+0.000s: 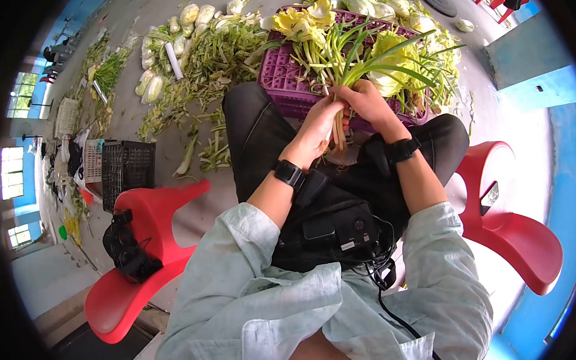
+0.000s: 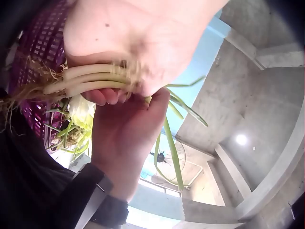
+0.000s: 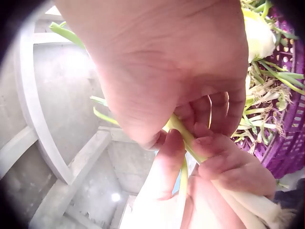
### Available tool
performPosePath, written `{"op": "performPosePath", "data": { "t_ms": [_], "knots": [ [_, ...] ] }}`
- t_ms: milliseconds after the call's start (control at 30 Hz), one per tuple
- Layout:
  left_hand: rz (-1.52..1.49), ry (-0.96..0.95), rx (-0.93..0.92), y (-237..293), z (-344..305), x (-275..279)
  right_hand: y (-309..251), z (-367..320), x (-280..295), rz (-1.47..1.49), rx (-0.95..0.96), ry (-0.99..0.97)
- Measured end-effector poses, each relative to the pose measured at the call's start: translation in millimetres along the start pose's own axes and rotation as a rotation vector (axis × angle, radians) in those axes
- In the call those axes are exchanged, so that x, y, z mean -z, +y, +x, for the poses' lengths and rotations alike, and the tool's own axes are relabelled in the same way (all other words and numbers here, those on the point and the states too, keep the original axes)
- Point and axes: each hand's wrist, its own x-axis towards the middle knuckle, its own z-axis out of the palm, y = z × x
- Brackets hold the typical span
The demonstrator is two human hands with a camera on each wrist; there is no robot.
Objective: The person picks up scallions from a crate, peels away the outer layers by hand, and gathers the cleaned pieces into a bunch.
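Observation:
Above the lap, both hands hold a bunch of green onions, white stalks and roots toward the body and green leaves fanning out over the crate. My left hand grips the white stalks; in the left wrist view their stringy roots stick out past the palm. Close against it, my right hand pinches the onions higher up, where white turns green. The right wrist view shows the fingers of both hands meeting round a pale green stalk. Part of the bunch is hidden inside the hands.
An upturned-looking purple crate stands before the knees, bearing more onions and a leafy cabbage. Trimmed leaves and whole cabbages litter the floor at left. Red chairs flank the person; a black crate stands left.

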Motion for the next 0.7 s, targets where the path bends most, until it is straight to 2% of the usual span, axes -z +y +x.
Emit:
{"op": "performPosePath", "data": {
  "t_ms": [167, 667, 700],
  "knots": [
    [-0.044, -0.004, 0.0, -4, 3, 3, 7, 4, -2, -0.054, 0.074, 0.076],
    [-0.046, -0.036, -0.009, -4, 5, 5, -3, -1, 0, -0.022, -0.061, -0.034],
    [-0.038, -0.033, -0.01, -4, 4, 4, 0, 1, 0, -0.052, -0.025, -0.013]
  ]
}}
